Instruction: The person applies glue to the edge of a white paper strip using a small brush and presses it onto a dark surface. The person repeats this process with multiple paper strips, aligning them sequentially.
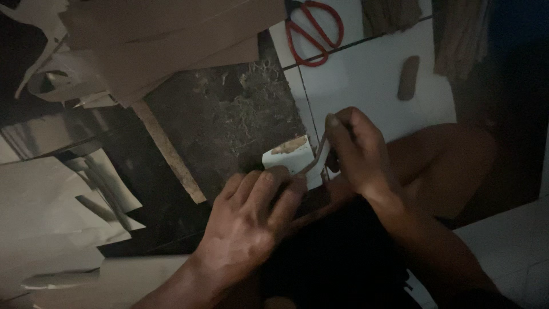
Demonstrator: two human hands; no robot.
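Hands at frame centre: left hand (251, 220) lies flat, fingers together, pressing a small white folded paper piece (289, 155). Right hand (354, 149) pinches a thin pale strip (318, 157), fingers clamped. Red-handled scissors (314, 28) lie upper right.

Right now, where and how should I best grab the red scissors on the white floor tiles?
Likely by the looped handles of the red scissors, coming from above: they lie flat and open on the white tile, clear of both hands.
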